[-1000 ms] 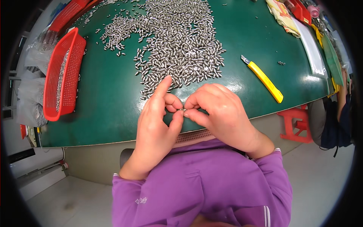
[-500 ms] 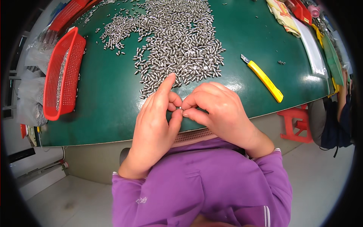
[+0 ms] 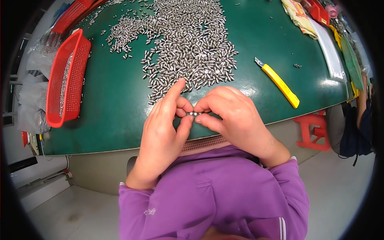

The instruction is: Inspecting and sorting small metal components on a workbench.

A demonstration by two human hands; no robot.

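Head cam: purple top (image 3: 216, 192) filled lower ctr. Beyond it, mid-frame, L hand (image 3: 163, 122) & R hand (image 3: 237, 116) were close tog., thumb + finger of each pinched narrow on sm. metal pcs (image 3: 195, 114) betw. them. Red basket (image 3: 76, 100) w/ metal bits stood at left; yellow knife (image 3: 281, 85), blade out, lay right of ctr on green table (image 3: 114, 92); pile of metal pcs (image 3: 196, 48) upper ctr.

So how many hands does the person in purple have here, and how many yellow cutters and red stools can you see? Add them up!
Hands: 2, the left hand and the right hand
Yellow cutter: 1
Red stool: 1
Total: 4
The shiny metal pieces are too many to count.
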